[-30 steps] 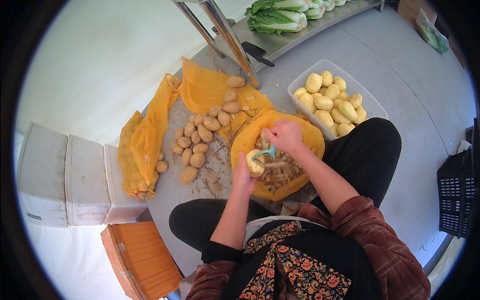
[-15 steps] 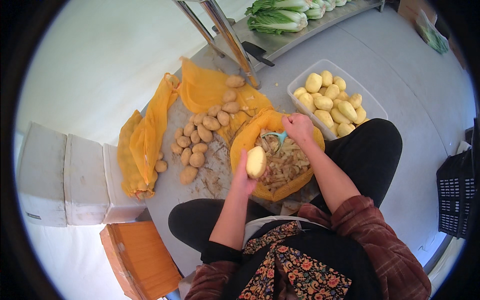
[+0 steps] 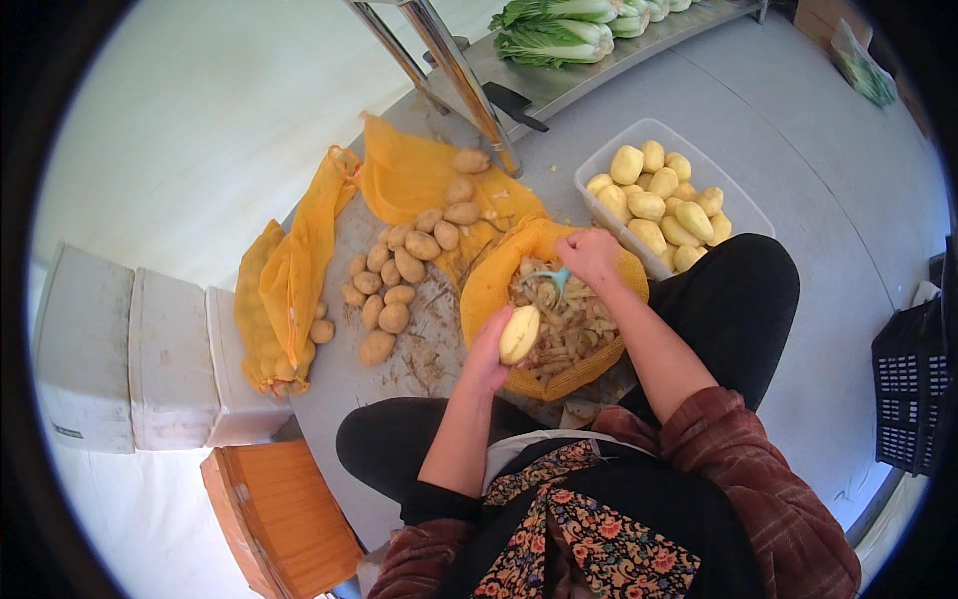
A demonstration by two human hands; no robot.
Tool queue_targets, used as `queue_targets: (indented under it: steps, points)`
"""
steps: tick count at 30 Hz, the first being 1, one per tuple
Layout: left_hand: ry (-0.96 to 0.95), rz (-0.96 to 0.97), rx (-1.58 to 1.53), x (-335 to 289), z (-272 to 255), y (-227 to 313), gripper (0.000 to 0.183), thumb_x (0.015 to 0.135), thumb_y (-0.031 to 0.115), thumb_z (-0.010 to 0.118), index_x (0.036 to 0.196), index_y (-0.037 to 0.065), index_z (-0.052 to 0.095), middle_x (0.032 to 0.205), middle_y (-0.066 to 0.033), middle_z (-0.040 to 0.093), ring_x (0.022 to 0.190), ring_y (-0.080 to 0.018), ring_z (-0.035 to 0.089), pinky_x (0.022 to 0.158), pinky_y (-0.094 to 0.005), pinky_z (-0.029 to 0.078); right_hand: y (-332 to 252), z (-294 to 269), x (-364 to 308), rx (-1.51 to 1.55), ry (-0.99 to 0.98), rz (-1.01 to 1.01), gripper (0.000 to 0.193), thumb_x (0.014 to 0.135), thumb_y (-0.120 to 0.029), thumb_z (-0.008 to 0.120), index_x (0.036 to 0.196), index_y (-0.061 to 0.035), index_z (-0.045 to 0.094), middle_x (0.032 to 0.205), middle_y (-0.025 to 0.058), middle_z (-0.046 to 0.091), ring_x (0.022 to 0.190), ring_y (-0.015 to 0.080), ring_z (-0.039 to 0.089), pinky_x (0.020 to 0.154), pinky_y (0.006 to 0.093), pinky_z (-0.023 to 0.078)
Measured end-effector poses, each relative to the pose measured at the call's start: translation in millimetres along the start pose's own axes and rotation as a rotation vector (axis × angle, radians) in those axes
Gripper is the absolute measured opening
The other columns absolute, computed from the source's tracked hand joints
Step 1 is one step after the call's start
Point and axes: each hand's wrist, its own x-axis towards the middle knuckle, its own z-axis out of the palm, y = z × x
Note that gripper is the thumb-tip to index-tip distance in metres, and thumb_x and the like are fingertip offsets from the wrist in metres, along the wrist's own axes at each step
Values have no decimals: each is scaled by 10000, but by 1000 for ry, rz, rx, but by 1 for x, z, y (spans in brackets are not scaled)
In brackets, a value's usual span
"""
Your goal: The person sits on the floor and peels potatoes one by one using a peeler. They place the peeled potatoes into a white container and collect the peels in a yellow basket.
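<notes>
In my left hand [image 3: 488,351] is a partly peeled potato [image 3: 519,334], its pale yellow flesh facing up. My right hand [image 3: 591,256] is closed round the handle of a light blue peeler [image 3: 556,279], whose head hangs a little beyond the potato. Both hands are over a yellow mesh sack [image 3: 486,287] with its mouth rolled open between my legs. Potato peelings [image 3: 574,324] fill the sack. To the left, several unpeeled potatoes [image 3: 396,266] lie on the floor and on loose mesh. A clear plastic tub [image 3: 744,205] at the right holds peeled potatoes [image 3: 683,222].
A tied mesh bag [image 3: 299,290] of potatoes leans near white boxes [image 3: 170,359]. Behind stands a metal table or shelf [image 3: 599,75] with Chinese cabbages [image 3: 554,40] and a black cleaver [image 3: 509,102]. A black crate [image 3: 908,389] is at far right, an orange-brown box [image 3: 284,514] lower left.
The potato in my left hand has turned and shifted slightly right. My right hand with the peeler has moved a little to the left.
</notes>
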Motion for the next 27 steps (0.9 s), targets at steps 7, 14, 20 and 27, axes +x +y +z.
queue_targets:
  steps: [7,14,20,27]
  points:
    - [221,141,47,11,-2,-8,337,863,370,346,930,76,496,742,-58,542,551,-140,510,400,-238,376,-15,11,-20,-55,68,-376,291,683,-290,464,610,-39,591,631,145,562,624,302,547,548,368,430]
    - [-13,166,76,-2,-5,-2,344,855,363,366,993,66,474,791,-84,541,642,-177,530,486,-260,423,0,-3,-1,-95,-23,36,315,680,-306,463,574,-29,570,590,132,550,568,294,534,522,364,421]
    - [80,21,-273,-1,0,1,437,847,426,337,1054,58,449,856,-101,546,709,-229,538,545,-328,441,-1,1,-5,214,168,-121,310,688,-268,486,505,-24,540,544,126,527,523,302,504,500,360,412]
    - [288,80,-290,6,9,-7,467,841,455,328,1054,59,456,962,-98,528,867,-197,518,606,-337,450,-26,12,-27,11,181,-483,286,690,-240,507,490,-41,547,530,106,504,530,284,507,497,367,410]
